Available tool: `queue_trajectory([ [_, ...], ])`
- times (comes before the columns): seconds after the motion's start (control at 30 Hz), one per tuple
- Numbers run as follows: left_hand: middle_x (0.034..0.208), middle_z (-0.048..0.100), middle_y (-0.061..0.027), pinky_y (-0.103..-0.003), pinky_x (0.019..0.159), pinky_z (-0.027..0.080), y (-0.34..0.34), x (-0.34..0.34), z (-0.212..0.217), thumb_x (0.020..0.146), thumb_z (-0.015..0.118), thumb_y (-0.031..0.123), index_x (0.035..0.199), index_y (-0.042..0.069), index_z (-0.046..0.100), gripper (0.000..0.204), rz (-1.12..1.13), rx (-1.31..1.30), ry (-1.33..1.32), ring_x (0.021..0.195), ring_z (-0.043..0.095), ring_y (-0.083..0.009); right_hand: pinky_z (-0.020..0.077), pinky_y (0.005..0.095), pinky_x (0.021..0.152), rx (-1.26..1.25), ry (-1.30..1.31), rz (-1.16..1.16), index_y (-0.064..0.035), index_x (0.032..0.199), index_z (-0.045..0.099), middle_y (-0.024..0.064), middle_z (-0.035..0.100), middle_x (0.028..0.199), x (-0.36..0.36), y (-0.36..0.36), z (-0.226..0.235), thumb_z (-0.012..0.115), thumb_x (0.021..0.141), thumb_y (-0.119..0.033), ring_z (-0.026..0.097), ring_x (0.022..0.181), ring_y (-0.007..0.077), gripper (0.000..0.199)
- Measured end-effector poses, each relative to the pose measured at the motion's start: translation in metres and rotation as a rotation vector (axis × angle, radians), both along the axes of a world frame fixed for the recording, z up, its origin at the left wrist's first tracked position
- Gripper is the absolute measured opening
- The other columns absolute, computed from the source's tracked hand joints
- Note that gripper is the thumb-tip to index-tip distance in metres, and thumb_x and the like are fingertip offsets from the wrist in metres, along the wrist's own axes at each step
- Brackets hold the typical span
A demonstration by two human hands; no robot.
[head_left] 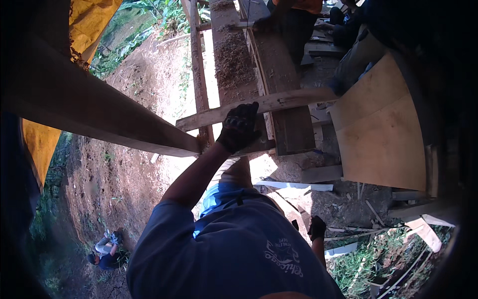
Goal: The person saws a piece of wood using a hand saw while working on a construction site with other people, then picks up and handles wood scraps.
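Slat (294, 99) lies crosswise over the sawdust-strewn bench (234, 72). Left hand (240, 125), gloved, is curled over it, fingers wrapped on the wood. Right hand (316, 227), gloved, hangs apart beside the body; whether it grips anything cannot be told. Obstructions: a heavy beam (119, 117) ends near the slat's left end; a plywood sheet (381, 129) stands near its right. A co-worker (294, 32) is at the bench's far end. Offcuts (298, 186) litter the ground. Markings: white lettering on the shirt (224, 249).
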State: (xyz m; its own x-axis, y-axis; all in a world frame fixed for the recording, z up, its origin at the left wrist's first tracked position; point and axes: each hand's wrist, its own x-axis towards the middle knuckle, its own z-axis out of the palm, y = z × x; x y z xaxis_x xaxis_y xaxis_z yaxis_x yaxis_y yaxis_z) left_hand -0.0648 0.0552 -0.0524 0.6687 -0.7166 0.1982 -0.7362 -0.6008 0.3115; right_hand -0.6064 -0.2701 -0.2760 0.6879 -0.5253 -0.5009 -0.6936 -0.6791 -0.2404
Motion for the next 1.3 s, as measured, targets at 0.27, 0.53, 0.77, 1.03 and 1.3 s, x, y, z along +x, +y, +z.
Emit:
queue_trajectory([
  [0.27, 0.121, 0.063, -0.0224, -0.052, 0.099, 0.049, 0.034, 0.063, 0.018, 0.069, 0.084, 0.067, 0.126, 0.003, 0.061, 0.089, 0.234, 0.272, 0.121, 0.119, 0.061, -0.0401, 0.0507, 0.0423, 0.073, 0.304, -0.369, -0.860, -0.0020, 0.092, 0.070, 0.0085, 0.073, 0.087, -0.042, 0.089, 0.024, 0.065, 0.097, -0.029, 0.066, 0.076, 0.0266, 0.028],
  [0.53, 0.089, 0.074, -0.0128, -0.049, 0.078, 0.057, 0.039, 0.087, 0.004, 0.098, 0.061, 0.049, 0.096, 0.014, 0.074, 0.038, 0.121, -0.092, -0.285, 0.087, 0.072, -0.0350, 0.0266, 0.0268, 0.042, 0.790, -0.776, -1.277, -0.0178, 0.085, 0.068, -0.0094, 0.038, 0.057, -0.008, 0.142, 0.052, 0.062, 0.102, -0.021, 0.037, 0.044, 0.0049, 0.018],
  [0.77, 0.097, 0.073, -0.0152, -0.051, 0.081, 0.055, -0.037, 0.090, 0.011, 0.099, 0.059, 0.043, 0.099, 0.012, 0.072, 0.034, 0.068, 0.002, -0.158, 0.095, 0.070, -0.0365, 0.0341, 0.0271, 0.044, 0.522, -0.559, -1.107, -0.0139, 0.094, 0.073, -0.0048, 0.050, 0.058, 0.002, 0.137, 0.035, 0.071, 0.096, -0.020, 0.042, 0.046, 0.0072, 0.007],
  [1.03, 0.121, 0.067, -0.0213, -0.051, 0.099, 0.050, -0.073, 0.065, -0.034, 0.097, 0.062, 0.042, 0.123, 0.002, 0.064, 0.047, -0.137, -0.157, -0.159, 0.113, 0.063, -0.0397, 0.0475, 0.0292, 0.067, 0.193, -0.686, -0.986, -0.0045, 0.114, 0.077, 0.0014, 0.070, 0.085, 0.065, 0.119, 0.103, 0.061, 0.104, -0.028, 0.056, 0.073, 0.0079, 0.029],
  [1.3, 0.133, 0.062, -0.0245, -0.050, 0.112, 0.042, -0.070, 0.088, -0.051, 0.092, 0.066, 0.053, 0.143, -0.001, 0.053, 0.076, 0.097, -0.158, 0.130, 0.128, 0.056, -0.0413, 0.0546, 0.0366, 0.094, -0.155, -0.689, -0.493, -0.0049, 0.138, 0.064, 0.0138, 0.069, 0.132, 0.140, 0.081, 0.236, 0.057, 0.106, -0.025, 0.069, 0.112, 0.0265, 0.038],
])
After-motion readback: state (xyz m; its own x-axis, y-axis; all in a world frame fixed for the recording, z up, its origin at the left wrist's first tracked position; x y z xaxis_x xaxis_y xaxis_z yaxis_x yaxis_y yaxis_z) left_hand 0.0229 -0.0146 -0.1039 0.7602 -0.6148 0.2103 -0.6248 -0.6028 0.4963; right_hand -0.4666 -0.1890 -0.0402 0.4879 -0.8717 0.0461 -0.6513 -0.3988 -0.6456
